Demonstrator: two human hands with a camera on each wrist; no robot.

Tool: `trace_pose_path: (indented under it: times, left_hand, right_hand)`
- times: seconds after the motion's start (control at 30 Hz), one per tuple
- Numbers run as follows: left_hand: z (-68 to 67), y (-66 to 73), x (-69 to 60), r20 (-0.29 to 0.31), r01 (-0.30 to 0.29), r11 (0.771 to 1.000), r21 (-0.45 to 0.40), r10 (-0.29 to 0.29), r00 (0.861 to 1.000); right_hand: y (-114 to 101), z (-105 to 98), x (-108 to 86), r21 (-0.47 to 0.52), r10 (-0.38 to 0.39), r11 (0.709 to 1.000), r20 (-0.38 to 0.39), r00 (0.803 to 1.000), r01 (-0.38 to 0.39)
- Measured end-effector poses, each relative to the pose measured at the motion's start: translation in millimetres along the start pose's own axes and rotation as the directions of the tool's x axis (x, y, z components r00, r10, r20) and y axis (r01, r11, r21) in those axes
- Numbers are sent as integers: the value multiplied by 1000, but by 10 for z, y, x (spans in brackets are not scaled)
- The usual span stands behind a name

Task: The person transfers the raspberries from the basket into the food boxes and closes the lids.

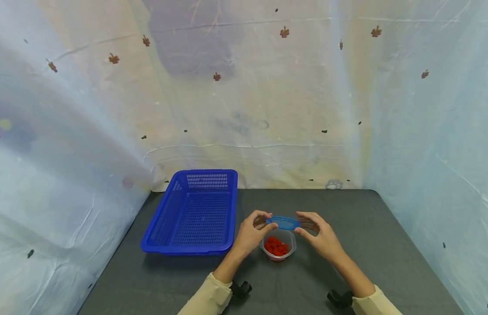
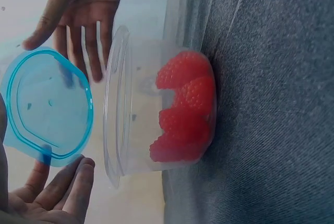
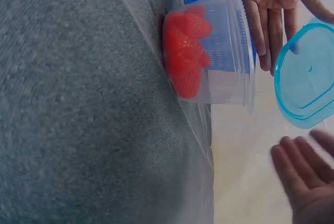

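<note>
A translucent blue lid (image 1: 284, 222) is held tilted above a clear plastic tub (image 1: 290, 242). My left hand (image 1: 249, 235) pinches the lid's left edge, with a fingertip showing through the lid in the left wrist view. On the other side, my right hand (image 1: 322, 238) is beside the lid's right edge, thumb and fingers spread. A small gap shows between its fingers (image 3: 297, 169) and the lid (image 3: 308, 75) in the right wrist view. Red bumpy berries (image 2: 185, 109) fill the lower part of the tub, which stands uncovered on the table.
A blue perforated basket (image 1: 204, 251) stands on the grey table (image 1: 346, 218), left of the tub. Patterned plastic sheeting (image 1: 252, 109) hangs behind the table and along both sides. Black straps (image 1: 241, 289) are on both wrists.
</note>
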State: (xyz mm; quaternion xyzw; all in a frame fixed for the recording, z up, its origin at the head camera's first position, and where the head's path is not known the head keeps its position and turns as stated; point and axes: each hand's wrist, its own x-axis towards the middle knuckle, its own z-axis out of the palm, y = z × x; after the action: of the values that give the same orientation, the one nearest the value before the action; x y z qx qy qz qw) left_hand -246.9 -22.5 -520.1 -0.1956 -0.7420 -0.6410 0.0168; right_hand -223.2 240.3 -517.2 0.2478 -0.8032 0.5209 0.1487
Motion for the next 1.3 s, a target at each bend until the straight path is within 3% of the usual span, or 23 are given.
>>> trace_pose_path:
  times: [0.1,0.2,0.4,0.57,0.73,0.97,1.3]
  left_hand:
    - [-17,-5,-31,20,-31,999,-10,31,999]
    - [-31,-15,-60,43,-44,999,-6,44,998]
    - [-41,-37,-103,70,-45,999,3,44,997]
    - [-64,-54,-143,89,-46,998,49,42,995]
    - [-109,-75,-213,115,-27,991,134,12,993]
    - [-148,-132,-305,141,-37,969,245,2,990]
    - [-181,-168,-316,168,-70,936,344,12,986]
  right_hand:
    - [-35,-8,-7,-8,88,996,91,992,-88]
    - [-59,-18,-10,-9,156,988,180,971,-157]
    - [-98,-40,8,24,227,970,282,932,-243]
    - [-87,-28,4,22,204,975,297,933,-221]
    - [-25,-4,-21,-45,191,981,292,937,-186]
    - [89,50,-53,-115,195,979,308,931,-167]
    - [122,100,-50,-179,187,975,324,927,-134]
